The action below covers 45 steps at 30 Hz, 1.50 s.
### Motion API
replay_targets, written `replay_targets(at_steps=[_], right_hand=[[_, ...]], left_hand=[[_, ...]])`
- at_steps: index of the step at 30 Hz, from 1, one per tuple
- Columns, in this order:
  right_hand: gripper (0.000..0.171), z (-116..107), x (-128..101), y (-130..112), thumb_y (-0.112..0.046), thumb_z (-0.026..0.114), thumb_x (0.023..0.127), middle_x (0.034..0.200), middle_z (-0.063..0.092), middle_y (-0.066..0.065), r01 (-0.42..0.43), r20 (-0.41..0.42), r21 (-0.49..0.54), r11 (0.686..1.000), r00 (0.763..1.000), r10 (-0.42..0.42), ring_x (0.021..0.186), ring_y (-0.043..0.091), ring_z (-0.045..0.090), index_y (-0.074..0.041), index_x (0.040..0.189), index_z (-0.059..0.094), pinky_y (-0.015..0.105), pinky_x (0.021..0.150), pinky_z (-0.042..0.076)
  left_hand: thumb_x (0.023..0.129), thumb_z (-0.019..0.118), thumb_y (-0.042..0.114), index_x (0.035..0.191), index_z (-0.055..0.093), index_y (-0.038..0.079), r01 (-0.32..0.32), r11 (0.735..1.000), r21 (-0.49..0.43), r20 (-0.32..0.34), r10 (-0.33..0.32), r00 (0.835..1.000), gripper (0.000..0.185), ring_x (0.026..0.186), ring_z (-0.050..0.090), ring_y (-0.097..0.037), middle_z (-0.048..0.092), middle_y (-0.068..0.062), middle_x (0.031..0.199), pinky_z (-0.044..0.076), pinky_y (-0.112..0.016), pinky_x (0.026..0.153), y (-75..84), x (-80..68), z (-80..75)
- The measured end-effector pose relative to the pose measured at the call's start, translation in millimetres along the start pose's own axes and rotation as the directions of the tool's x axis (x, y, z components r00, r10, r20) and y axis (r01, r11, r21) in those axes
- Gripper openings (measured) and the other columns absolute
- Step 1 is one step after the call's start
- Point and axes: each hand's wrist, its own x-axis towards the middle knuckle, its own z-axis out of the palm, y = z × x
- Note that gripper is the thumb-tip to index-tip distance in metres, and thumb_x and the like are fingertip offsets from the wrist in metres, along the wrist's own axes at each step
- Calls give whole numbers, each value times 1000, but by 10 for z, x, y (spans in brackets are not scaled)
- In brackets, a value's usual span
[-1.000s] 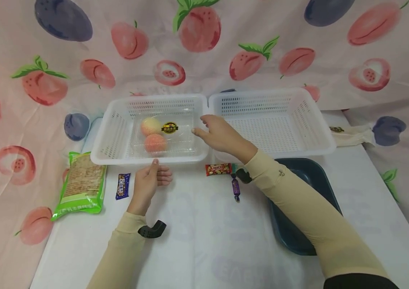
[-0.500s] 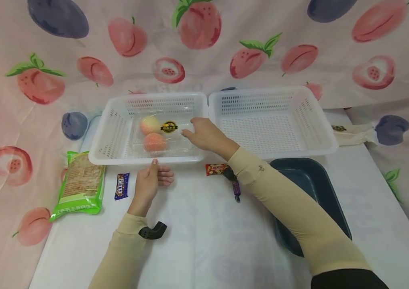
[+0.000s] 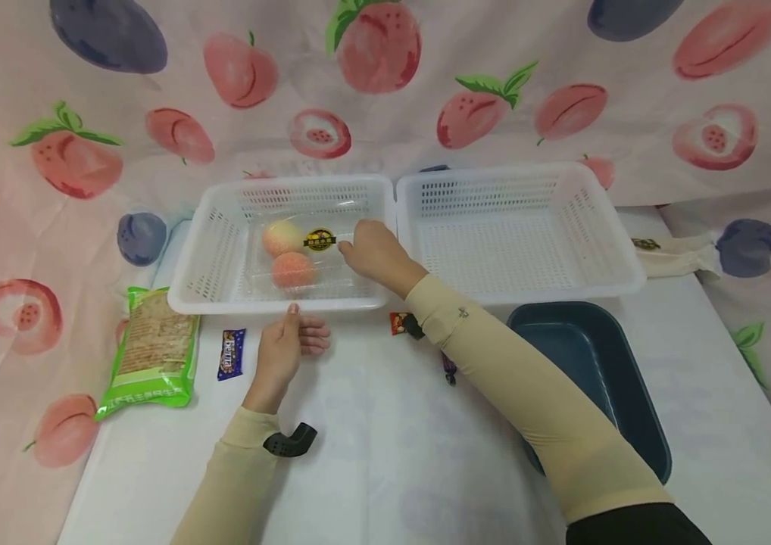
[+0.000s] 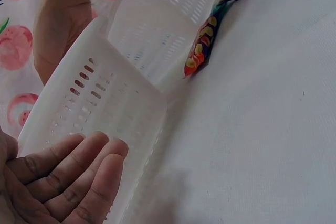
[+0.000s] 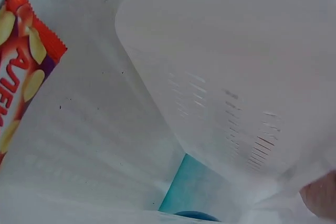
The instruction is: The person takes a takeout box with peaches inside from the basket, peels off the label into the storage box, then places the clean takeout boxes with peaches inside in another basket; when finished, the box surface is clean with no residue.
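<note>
A clear plastic box with a black-and-gold label holds two peaches. It lies inside the left white basket. My right hand reaches over that basket's right side, fingers and thumb curled on the box's right end; the fingertips are hidden beneath the hand. In the right wrist view only a bit of finger shows at the edge. My left hand is at the basket's front wall, its fingers extended and holding nothing, palm turned inward.
A second white basket stands to the right, with a dark tray in front. A red candy bar and a purple candy lie partly under my right forearm. At left are a blue bar and a green bag.
My right hand has moved left from the gap between the baskets onto the box's right end, and its fingers have curled in. The left hand has stayed nearly still.
</note>
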Motion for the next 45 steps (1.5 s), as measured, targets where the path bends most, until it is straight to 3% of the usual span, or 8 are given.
replay_targets(at_steps=[10, 14, 18, 23, 26, 33, 40, 45], right_hand=[[50, 49, 67, -58, -25, 49, 111, 128, 60, 25, -54, -6, -47, 997, 999, 54, 111, 33, 65, 14, 141, 43, 42, 97, 56], [47, 67, 114, -88, -27, 45, 112, 123, 60, 22, -81, 2, -42, 996, 997, 81, 100, 29, 65, 12, 137, 46, 39, 87, 57], [34, 64, 190, -85, -25, 42, 113, 98, 58, 12, -76, 13, -12, 997, 997, 76, 79, 22, 57, 2, 103, 61, 31, 69, 51], [43, 32, 247, -81, -19, 40, 113, 87, 54, 9, -14, 8, -46, 999, 1000, 15, 78, 22, 54, -10, 72, 47, 35, 77, 54], [42, 23, 268, -92, -16, 42, 112, 89, 56, 9, -16, 8, -79, 997, 1000, 17, 81, 22, 53, -11, 70, 45, 35, 84, 54], [39, 123, 338, -94, -20, 45, 110, 80, 49, 3, -128, 81, 5, 992, 989, 127, 69, 16, 48, -14, 72, 45, 27, 64, 41], [42, 181, 298, -73, -37, 40, 112, 112, 68, 11, -180, 64, 55, 982, 982, 177, 101, 22, 63, -6, 97, 63, 35, 91, 52], [45, 158, 270, -94, -44, 49, 109, 96, 69, 10, -194, 48, 201, 960, 981, 188, 84, 23, 69, -3, 102, 68, 31, 71, 55]], left_hand=[[115, 28, 43, 113, 71, -9, 1, 1000, -2, -1, -1, 1000, 68, 74, 75, -10, 78, -20, 102, 63, -28, 73, 7, 6, 18], [115, 28, 44, 113, 71, -8, 9, 1000, 3, -1, -9, 1000, 68, 75, 75, -11, 78, -20, 103, 63, -31, 76, 9, 0, -1], [115, 27, 46, 115, 71, -8, 19, 1000, 6, 5, -19, 1000, 69, 77, 76, -13, 78, -19, 104, 64, -34, 78, 13, -25, -18], [115, 27, 47, 115, 70, -8, 20, 1000, -2, 9, -20, 1000, 71, 76, 75, -12, 79, -18, 102, 64, -34, 77, 14, -34, -17], [114, 27, 48, 114, 71, -8, 18, 1000, -8, 7, -18, 1000, 71, 75, 75, -11, 79, -17, 101, 63, -31, 75, 23, -30, -7], [115, 28, 46, 114, 70, -9, 25, 1000, -13, 3, -25, 1000, 70, 74, 75, -11, 79, -17, 101, 63, -28, 72, 22, -35, 19], [114, 28, 48, 113, 70, -9, 4, 1000, 1, 12, -4, 1000, 71, 75, 75, -11, 78, -20, 103, 64, -32, 75, 20, -26, 34], [114, 27, 50, 114, 70, -9, 11, 1000, 8, 7, -11, 1000, 73, 75, 76, -11, 78, -20, 104, 64, -33, 75, 15, -24, 13]])
